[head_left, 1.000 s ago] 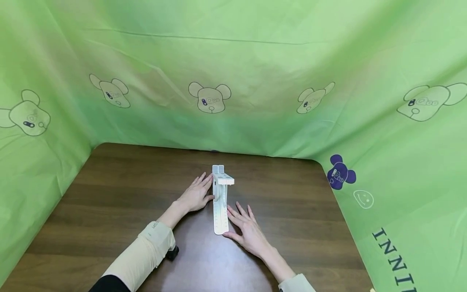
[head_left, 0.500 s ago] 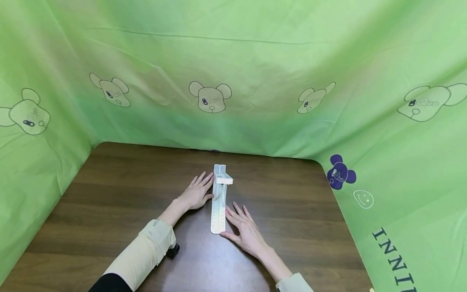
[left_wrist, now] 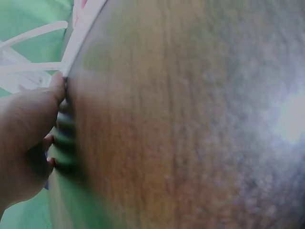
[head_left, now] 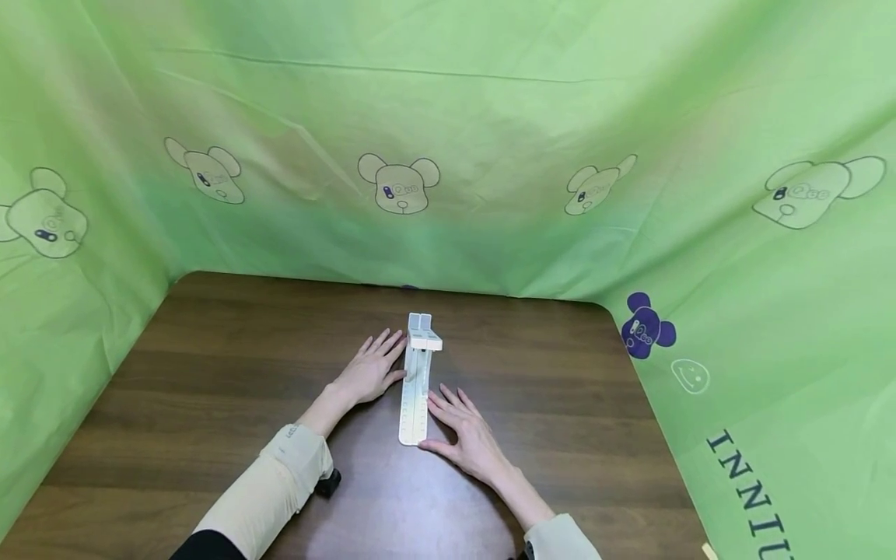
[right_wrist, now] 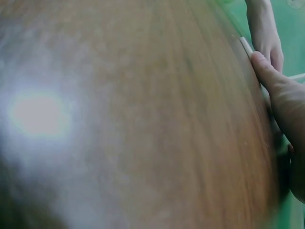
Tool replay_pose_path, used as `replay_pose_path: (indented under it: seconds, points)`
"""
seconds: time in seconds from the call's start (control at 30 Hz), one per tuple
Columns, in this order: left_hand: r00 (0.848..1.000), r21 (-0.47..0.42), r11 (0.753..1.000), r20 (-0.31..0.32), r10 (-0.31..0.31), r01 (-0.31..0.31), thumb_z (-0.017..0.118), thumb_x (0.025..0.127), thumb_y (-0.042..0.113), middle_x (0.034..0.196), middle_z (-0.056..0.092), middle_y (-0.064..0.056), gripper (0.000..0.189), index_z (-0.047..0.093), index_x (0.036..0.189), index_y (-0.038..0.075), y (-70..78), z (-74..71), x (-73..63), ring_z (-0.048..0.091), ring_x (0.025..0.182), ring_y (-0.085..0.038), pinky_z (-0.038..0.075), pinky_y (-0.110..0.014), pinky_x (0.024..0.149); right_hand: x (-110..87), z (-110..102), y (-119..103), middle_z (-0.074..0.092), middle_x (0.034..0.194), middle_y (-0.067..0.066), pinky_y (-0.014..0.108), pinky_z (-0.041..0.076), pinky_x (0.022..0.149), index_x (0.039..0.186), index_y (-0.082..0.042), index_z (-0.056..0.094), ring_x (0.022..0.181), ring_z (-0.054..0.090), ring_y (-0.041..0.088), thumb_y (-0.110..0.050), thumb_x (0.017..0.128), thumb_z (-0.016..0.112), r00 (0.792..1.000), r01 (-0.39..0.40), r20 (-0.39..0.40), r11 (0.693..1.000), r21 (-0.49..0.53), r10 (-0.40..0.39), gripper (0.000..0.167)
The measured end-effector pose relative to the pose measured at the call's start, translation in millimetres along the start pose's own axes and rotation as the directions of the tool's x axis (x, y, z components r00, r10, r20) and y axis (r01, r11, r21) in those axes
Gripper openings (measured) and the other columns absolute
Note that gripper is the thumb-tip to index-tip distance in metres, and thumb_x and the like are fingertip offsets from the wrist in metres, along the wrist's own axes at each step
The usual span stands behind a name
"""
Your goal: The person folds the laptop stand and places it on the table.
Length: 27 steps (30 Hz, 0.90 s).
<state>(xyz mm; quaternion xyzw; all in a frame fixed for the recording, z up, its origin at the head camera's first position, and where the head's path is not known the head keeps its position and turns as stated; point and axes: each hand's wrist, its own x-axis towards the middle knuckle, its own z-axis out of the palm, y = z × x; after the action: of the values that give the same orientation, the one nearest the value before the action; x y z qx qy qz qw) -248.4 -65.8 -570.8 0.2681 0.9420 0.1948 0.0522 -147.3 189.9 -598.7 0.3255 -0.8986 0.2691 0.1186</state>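
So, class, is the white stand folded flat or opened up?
Opened up: the white stand has a ledge raised over its base, and the left wrist view shows white bars rising from it.

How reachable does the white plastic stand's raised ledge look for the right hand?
Probably yes: the right hand lies beside the stand, with nothing visible between that hand and the raised ledge.
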Motion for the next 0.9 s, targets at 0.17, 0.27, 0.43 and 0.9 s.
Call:
replay_pose_path:
  seconds: [0.17,0.27,0.43,0.9]
  points:
    - [0.998,-0.083,0.995,-0.052,0.044,-0.049,0.053,0.117,0.036,0.175,0.040,-0.025,0.061,0.045,0.165,-0.001,-13.2,2.5,-4.0,0.034,0.166,-0.044,0.031,-0.063,0.136,1.4,-4,5,0.070,0.151,0.016,0.065,0.043,0.124,0.145,-0.001,0.069,0.148,0.060,0.043,-0.033,0.087,0.091,1.000,-0.004,0.007,0.997,0.073,0.003,0.071]
    - [0.985,-0.139,0.985,-0.150,0.081,-0.103,0.050,0.118,0.035,0.166,0.051,-0.028,0.058,0.049,0.162,-0.002,-20.8,-2.1,-6.1,0.048,0.157,-0.044,0.042,-0.059,0.130,7.3,-14,14,0.072,0.147,0.021,0.060,0.050,0.120,0.142,0.000,0.071,0.139,0.066,0.044,-0.029,0.092,0.087,0.999,-0.029,-0.026,0.987,0.155,0.034,0.061]
    - [0.979,-0.239,0.967,-0.201,0.043,-0.091,0.062,0.114,0.033,0.164,0.057,-0.023,0.059,0.050,0.163,0.001,-0.1,-44.9,-16.2,0.055,0.153,-0.041,0.046,-0.059,0.127,35.2,-50,22,0.068,0.150,0.024,0.059,0.051,0.121,0.147,0.002,0.065,0.140,0.066,0.045,-0.019,0.101,0.080,0.988,-0.138,-0.032,0.953,0.271,0.152,0.053]
    - [0.990,-0.329,0.935,-0.092,0.107,-0.132,0.061,0.113,0.045,0.162,0.061,-0.016,0.063,0.056,0.159,0.003,32.8,-85.9,-11.7,0.057,0.153,-0.032,0.046,-0.053,0.129,100.6,-102,7,0.065,0.158,0.014,0.060,0.041,0.131,0.153,-0.007,0.064,0.152,0.057,0.038,-0.014,0.104,0.076,0.981,-0.183,0.128,0.906,0.381,0.145,0.052]
